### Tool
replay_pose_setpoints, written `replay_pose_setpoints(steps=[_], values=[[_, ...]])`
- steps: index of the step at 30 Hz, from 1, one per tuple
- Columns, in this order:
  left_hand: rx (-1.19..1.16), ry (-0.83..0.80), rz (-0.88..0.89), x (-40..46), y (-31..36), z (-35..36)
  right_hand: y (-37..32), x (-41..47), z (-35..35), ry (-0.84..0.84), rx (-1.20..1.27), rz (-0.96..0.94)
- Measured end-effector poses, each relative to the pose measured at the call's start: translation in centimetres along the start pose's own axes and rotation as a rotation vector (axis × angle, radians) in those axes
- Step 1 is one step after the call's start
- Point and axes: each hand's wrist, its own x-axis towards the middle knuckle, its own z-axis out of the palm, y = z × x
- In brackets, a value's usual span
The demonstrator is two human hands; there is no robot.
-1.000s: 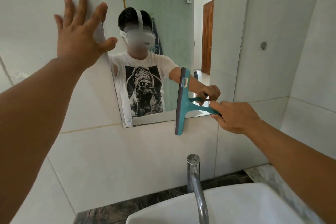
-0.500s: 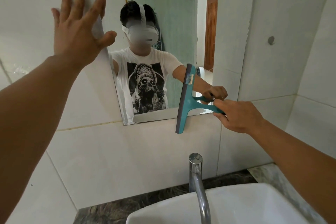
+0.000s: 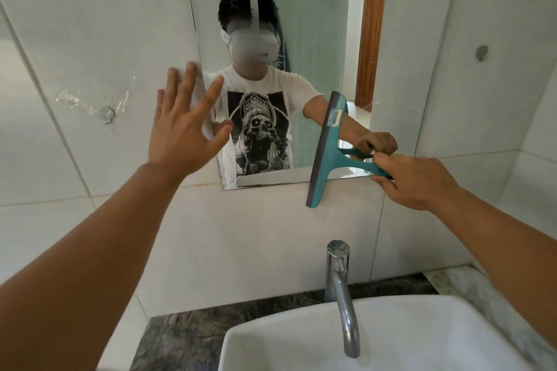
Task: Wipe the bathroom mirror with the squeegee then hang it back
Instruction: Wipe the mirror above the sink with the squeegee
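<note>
A frameless mirror [image 3: 301, 39] hangs on the white tiled wall and reflects a person in a white printed T-shirt. The teal squeegee [image 3: 325, 147] stands nearly upright across the mirror's lower right edge, its blade reaching down onto the tile below. My right hand [image 3: 416, 181] grips the squeegee's handle from the right. My left hand [image 3: 184, 129] is spread open at the mirror's left edge, fingers apart, holding nothing. A clear adhesive hook [image 3: 108, 114] sits on the tile to the left of the mirror.
Below me a chrome tap [image 3: 342, 292] rises over a white basin [image 3: 391, 337] set on a dark stone counter [image 3: 187, 328]. A small round metal knob [image 3: 482, 53] is on the right wall. The walls meet in a corner at the right.
My left hand has dropped from higher on the wall down to the mirror's lower left edge. The squeegee and my right hand have stayed at the mirror's lower right edge.
</note>
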Motion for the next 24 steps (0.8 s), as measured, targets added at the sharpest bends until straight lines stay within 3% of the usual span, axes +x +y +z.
replay_pose_setpoints(steps=[9, 16, 24], values=[[0.02, 0.005, 0.004, 0.1, -0.3, 0.5, 0.3, -0.2, 0.4, 0.038, 0.042, -0.021], [0.005, 0.035, 0.002, 0.1, 0.1, 0.6, 3.4, -3.8, 2.3, -0.023, 0.061, 0.137], [-0.012, 0.015, -0.002, 0.1, 0.1, 0.2, 0.9, -5.9, 4.4, -0.033, 0.26, 0.27]])
